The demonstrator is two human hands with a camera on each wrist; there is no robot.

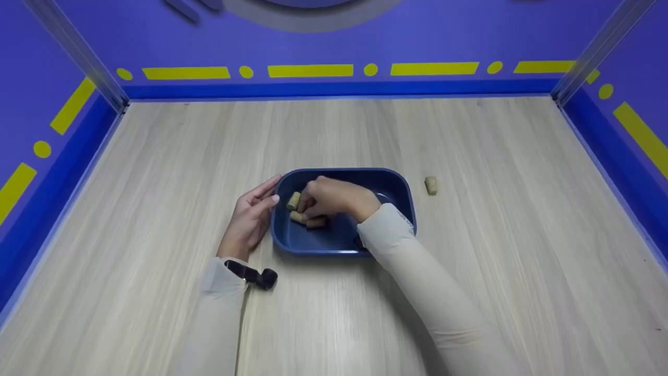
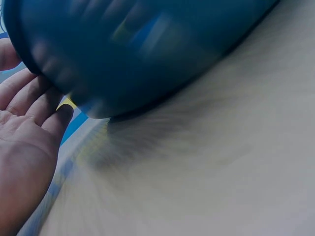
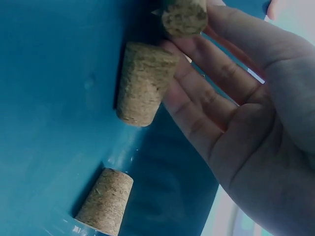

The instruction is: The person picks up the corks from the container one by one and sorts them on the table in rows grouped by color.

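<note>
A dark blue rectangular bin (image 1: 308,252) stands on the table with several tapered corks lying toward its left end. My right hand (image 1: 334,197) reaches inside and pinches one cork (image 3: 184,18) by the thumb and fingertips. Right against the other fingers lies a second cork (image 3: 145,83); another cork (image 3: 106,201) is farther off on the bin floor. My left hand (image 1: 250,219) rests at the bin's left side. Its thumb is on the rim, and its fairly straight fingers (image 2: 34,98) lie along the outer wall.
One more cork (image 1: 431,185) is on the wooden table (image 1: 496,250), to the right of the bin. Blue panels (image 1: 344,47) with yellow marks enclose the table at the back and both sides. A black wrist camera (image 1: 255,275) is strapped over the left sleeve.
</note>
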